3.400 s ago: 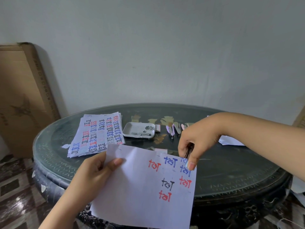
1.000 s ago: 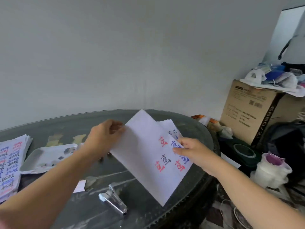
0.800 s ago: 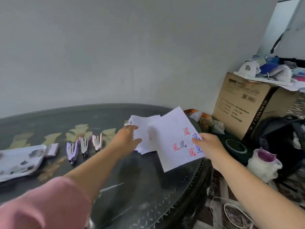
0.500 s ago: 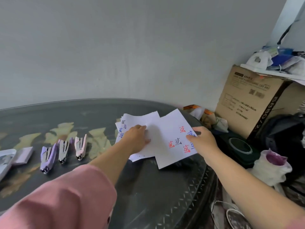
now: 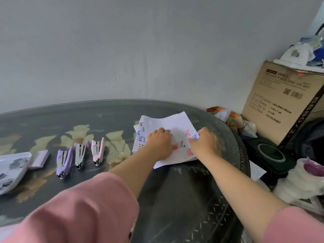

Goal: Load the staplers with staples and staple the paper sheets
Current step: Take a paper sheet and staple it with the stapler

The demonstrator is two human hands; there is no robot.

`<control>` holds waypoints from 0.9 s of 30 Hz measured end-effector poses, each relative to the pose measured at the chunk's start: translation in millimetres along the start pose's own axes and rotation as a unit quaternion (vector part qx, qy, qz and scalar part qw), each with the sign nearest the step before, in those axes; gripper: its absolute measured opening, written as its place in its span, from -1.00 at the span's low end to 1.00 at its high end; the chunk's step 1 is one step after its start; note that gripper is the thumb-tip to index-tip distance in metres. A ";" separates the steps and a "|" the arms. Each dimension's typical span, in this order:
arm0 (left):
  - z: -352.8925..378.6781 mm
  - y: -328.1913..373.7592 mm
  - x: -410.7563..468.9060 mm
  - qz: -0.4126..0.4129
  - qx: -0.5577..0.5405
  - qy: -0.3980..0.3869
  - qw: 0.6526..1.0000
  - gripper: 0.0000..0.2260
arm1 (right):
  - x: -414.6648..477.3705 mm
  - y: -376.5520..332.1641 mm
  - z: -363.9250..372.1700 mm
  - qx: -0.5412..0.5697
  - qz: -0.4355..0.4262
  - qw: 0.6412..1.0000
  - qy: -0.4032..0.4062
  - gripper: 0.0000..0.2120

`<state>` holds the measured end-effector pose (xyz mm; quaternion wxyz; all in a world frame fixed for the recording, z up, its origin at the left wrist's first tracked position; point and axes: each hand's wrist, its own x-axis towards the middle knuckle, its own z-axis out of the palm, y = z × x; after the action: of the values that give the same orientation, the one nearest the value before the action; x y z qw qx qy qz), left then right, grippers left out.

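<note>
While the paper sheets [image 5: 142,135] are lying as a loose, fanned pile on the right part of the table [image 5: 184,190], a top sheet [image 5: 177,125] with red, blue and black print is sitting skewed across them, far edge curling up a little. Left grip [image 5: 160,143] is resting on the middle of that sheet, fingers bearing down on the paper, pinching nothing. Right grip [image 5: 204,144] is sitting at the sheet's right edge with the thumb lying on top; it is blurred and the fingers are hidden, so pinching or just pushing, cannot tell. So the paper is lying directly under and between both grips and touching both. Judging progress: this is looking like squaring or setting down a set on the pile, not stapling, since no stapler is in either grip; no staple is showing at this size. Three staplers [image 5: 80,153], purple, silver and pink, are lying in a row well to the left, untouched; loaded or not, cannot tell. Further left a small staple box [image 5: 39,159] is touching a white tray [image 5: 12,171] with loose bits in it. Off the table to the right, a cardboard box [image 5: 284,102] is standing against the wall.
</note>
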<state>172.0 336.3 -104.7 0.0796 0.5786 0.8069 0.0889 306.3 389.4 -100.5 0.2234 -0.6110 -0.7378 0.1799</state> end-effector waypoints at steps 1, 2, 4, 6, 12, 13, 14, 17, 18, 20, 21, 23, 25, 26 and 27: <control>1.2 -0.2 -3.9 -0.002 -0.022 0.009 1.000 -0.39 | -2.6 1.4 0.7 -0.034 -0.002 0.999 0.017 -0.64; -0.3 -1.5 -10.5 0.000 -0.043 0.023 0.999 -0.36 | -7.6 2.0 -0.2 -0.053 -0.009 0.998 0.041 -0.60; -8.9 -9.4 -29.3 0.009 -0.067 0.062 0.996 -0.36 | -24.9 0.2 -6.6 -0.049 -0.052 0.993 0.094 -0.59; -21.3 -29.7 -57.1 0.007 -0.073 0.100 0.992 -0.41 | -52.8 -9.5 -13.8 -0.007 -0.121 0.987 0.106 -0.65; -62.9 -156.1 -181.7 -0.114 -0.065 0.181 0.975 -0.60 | -193.4 -64.9 -17.2 0.024 -0.345 0.922 -0.175 -0.78; -68.6 -180.6 -204.1 -0.151 -0.062 0.186 0.969 -0.61 | -214.0 -75.5 -14.4 0.018 -0.362 0.907 -0.216 -0.73; -73.0 -203.8 -225.5 -0.186 -0.053 0.181 0.964 -0.60 | -232.7 -85.7 -11.0 0.009 -0.367 0.897 -0.246 -0.67; -75.7 -262.3 -272.9 -0.260 0.000 0.132 0.956 -0.53 | -270.0 -104.7 2.3 -0.061 -0.348 0.896 -0.269 -0.46; -73.5 -276.9 -281.8 -0.270 0.012 0.112 0.956 -0.52 | -276.5 -107.1 6.6 -0.087 -0.343 0.899 -0.260 -0.39; -66.7 -297.6 -290.6 -0.272 0.024 0.092 0.958 -0.52 | -287.9 -104.8 17.9 -0.114 -0.322 0.907 -0.246 -0.38; -63.5 -303.2 -292.5 -0.267 0.027 0.094 0.959 -0.52 | -291.9 -103.4 24.4 -0.107 -0.319 0.914 -0.229 -0.45; -58.3 -306.3 -293.4 -0.258 0.030 0.117 0.959 -0.54 | -293.0 -101.6 32.1 -0.096 -0.328 0.921 -0.186 -0.62; -53.6 -303.6 -294.6 -0.255 0.028 0.152 0.955 -0.54 | -294.3 -107.9 29.6 -0.115 -0.325 0.924 -0.163 -0.70; -51.4 -302.3 -295.3 -0.254 0.028 0.168 0.952 -0.55 | -294.1 -109.5 31.3 -0.121 -0.314 0.926 -0.172 -0.71; -49.5 -301.9 -295.9 -0.256 0.029 0.179 0.950 -0.55 | -293.4 -112.6 33.2 -0.120 -0.291 0.928 -0.199 -0.71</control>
<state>-23.0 -41.8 -120.1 -0.0634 0.3296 0.9309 0.1443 240.6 80.3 -99.8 0.0399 -0.3431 -0.9288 0.1345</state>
